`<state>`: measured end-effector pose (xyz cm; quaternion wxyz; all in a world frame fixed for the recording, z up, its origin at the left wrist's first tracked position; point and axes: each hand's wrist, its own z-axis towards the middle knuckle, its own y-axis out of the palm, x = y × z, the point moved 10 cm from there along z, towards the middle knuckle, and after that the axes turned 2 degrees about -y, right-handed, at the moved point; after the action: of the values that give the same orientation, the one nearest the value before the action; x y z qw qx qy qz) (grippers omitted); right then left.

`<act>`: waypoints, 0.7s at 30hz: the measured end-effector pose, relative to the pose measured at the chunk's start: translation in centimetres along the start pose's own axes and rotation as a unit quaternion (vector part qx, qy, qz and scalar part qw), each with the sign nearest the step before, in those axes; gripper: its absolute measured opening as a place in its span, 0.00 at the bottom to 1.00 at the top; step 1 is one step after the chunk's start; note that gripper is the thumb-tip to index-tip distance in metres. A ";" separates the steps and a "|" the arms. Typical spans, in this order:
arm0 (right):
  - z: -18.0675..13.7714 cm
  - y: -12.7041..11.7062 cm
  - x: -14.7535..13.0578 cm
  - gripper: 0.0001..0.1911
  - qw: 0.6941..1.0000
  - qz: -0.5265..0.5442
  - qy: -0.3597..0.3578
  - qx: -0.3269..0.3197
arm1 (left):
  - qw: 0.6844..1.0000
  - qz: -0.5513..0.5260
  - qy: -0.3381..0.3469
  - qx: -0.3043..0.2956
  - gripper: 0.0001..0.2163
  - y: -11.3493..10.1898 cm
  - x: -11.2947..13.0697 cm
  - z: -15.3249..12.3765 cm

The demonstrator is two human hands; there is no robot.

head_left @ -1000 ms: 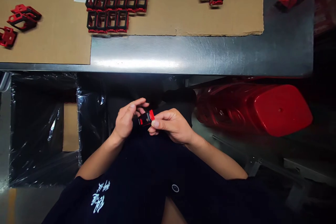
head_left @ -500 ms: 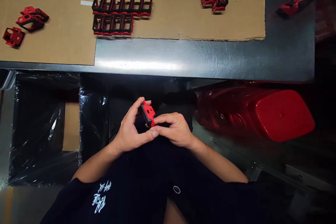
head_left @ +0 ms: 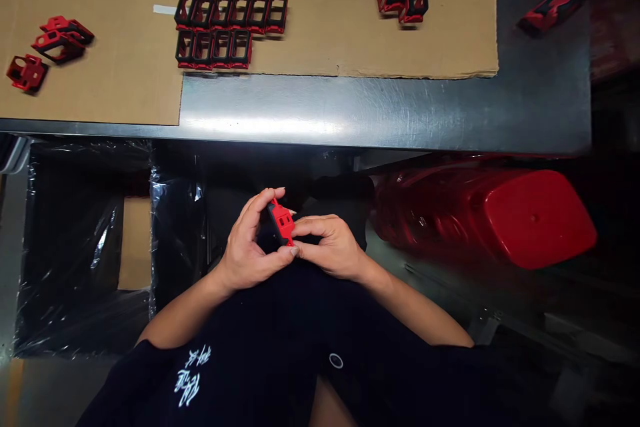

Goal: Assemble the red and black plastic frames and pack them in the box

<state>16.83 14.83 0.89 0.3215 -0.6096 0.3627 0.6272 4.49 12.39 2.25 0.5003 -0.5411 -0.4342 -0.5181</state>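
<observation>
Where left hand point(head_left: 244, 247) meets right hand point(head_left: 331, 248), red plastic frame point(head_left: 281, 221) pinched between.

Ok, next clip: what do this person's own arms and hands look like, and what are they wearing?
The left hand and right hand are bare, with no gloves, and no watch or ring shows. The forearms are bare too. The person wears a black short-sleeved shirt with white lettering on its left side and a small white ring mark.
</observation>
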 end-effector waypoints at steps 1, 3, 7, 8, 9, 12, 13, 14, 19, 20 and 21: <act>0.1 -0.1 -0.3 0.06 1.000 -0.001 -0.013 -0.007 | 1.000 0.006 0.010 0.003 0.41 0.0 0.2 0.0; 0.2 -0.8 -0.9 0.08 1.000 -0.005 -0.028 -0.007 | 0.999 0.019 0.032 0.008 0.43 0.0 0.6 0.0; 0.3 -2.9 -1.1 0.07 0.998 -0.009 0.026 0.056 | 0.994 0.043 0.100 -0.003 0.48 0.5 1.6 0.0; 0.3 -3.1 -1.0 0.07 0.996 0.002 0.050 0.069 | 0.992 0.052 0.113 -0.007 0.49 0.6 1.8 0.0; 0.4 -3.0 -0.9 0.07 0.994 0.024 0.073 0.072 | 0.990 0.063 0.122 -0.009 0.49 0.7 1.9 0.0; 0.7 -1.4 -0.3 0.12 0.982 0.119 0.140 0.050 | 0.985 0.104 0.136 -0.010 0.49 0.8 1.8 -0.1; 0.7 -0.8 0.0 0.13 0.977 0.144 0.154 0.042 | 0.983 0.117 0.140 -0.010 0.49 0.8 1.9 -0.2; 0.8 -0.4 0.2 0.12 0.973 0.160 0.162 0.037 | 0.981 0.128 0.145 -0.010 0.49 0.8 1.9 -0.3; 0.8 -0.3 1.3 0.18 0.970 0.187 0.148 0.055 | 0.973 0.156 0.170 -0.007 0.50 0.7 2.4 -0.5; 0.7 -0.3 1.5 0.19 0.968 0.195 0.144 0.058 | 0.973 0.157 0.170 -0.009 0.49 0.7 2.4 -0.5; 0.6 -0.3 1.5 0.20 0.968 0.200 0.142 0.057 | 0.973 0.157 0.171 -0.011 0.49 0.7 2.5 -0.5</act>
<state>16.69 15.47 -0.67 0.1688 -0.5883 0.5542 0.5641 5.35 11.68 4.62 0.6362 -0.5111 -0.2464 -0.5227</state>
